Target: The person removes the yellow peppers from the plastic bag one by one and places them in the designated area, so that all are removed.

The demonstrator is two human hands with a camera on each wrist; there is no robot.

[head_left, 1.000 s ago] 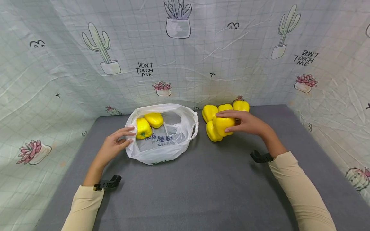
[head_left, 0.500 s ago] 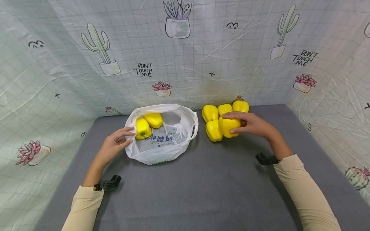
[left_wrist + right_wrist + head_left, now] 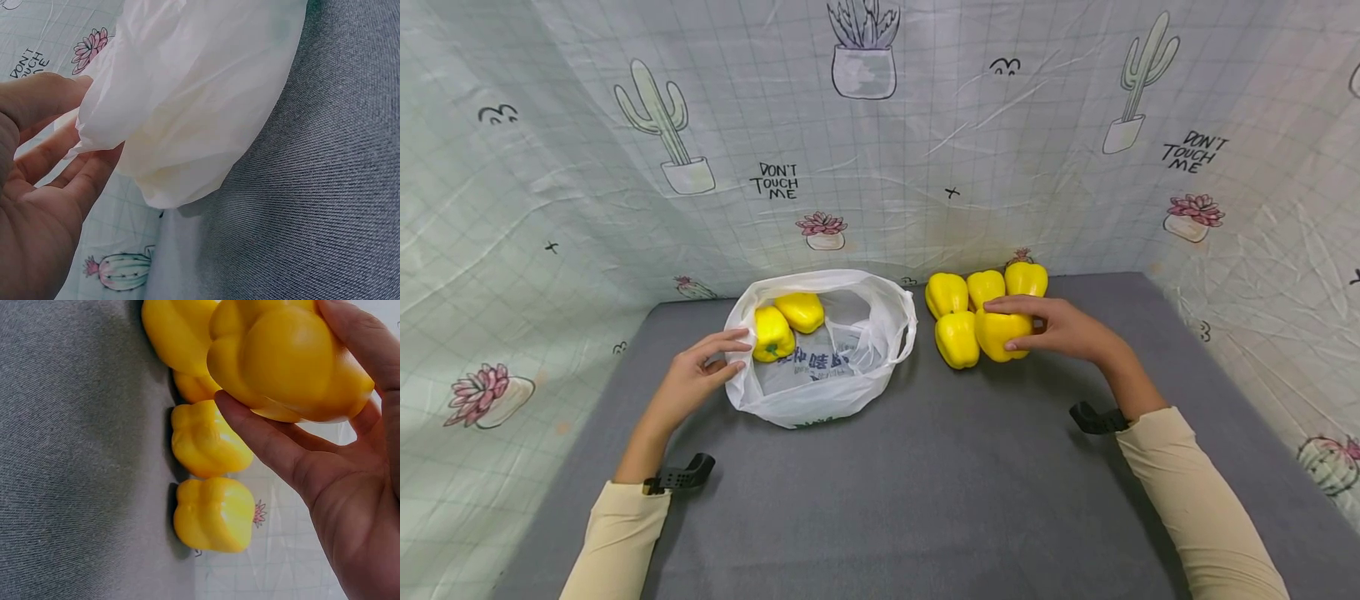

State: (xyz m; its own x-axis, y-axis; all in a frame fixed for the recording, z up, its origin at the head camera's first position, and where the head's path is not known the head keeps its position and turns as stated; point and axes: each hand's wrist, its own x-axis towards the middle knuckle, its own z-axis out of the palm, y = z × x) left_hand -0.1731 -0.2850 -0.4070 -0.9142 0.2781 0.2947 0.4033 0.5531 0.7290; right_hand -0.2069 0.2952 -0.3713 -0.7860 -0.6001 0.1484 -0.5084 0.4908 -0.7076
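Note:
My left hand (image 3: 696, 375) pinches the left rim of a white plastic bag (image 3: 820, 408); in the left wrist view the thin plastic (image 3: 181, 94) passes between thumb and fingers. Two yellow bell peppers (image 3: 800, 312) lie inside the bag at its left. My right hand (image 3: 1056, 329) grips another yellow bell pepper (image 3: 1000, 336) from its right side. In the right wrist view this pepper (image 3: 290, 362) sits between thumb and fingers, off the cloth. Directly left of it is a pepper (image 3: 957, 340) on the table, with several more behind, among them one at the back right (image 3: 1027, 279).
Dark grey cloth covers the table (image 3: 880, 508). A pale printed curtain (image 3: 880, 167) hangs right behind the bag and the peppers and along both sides. The bag's handle loop (image 3: 909, 327) sticks out on the side towards the peppers.
My right hand has moved right and slightly nearer with its pepper, which now overlaps the front left pepper less. The left hand and the bag have stayed in place.

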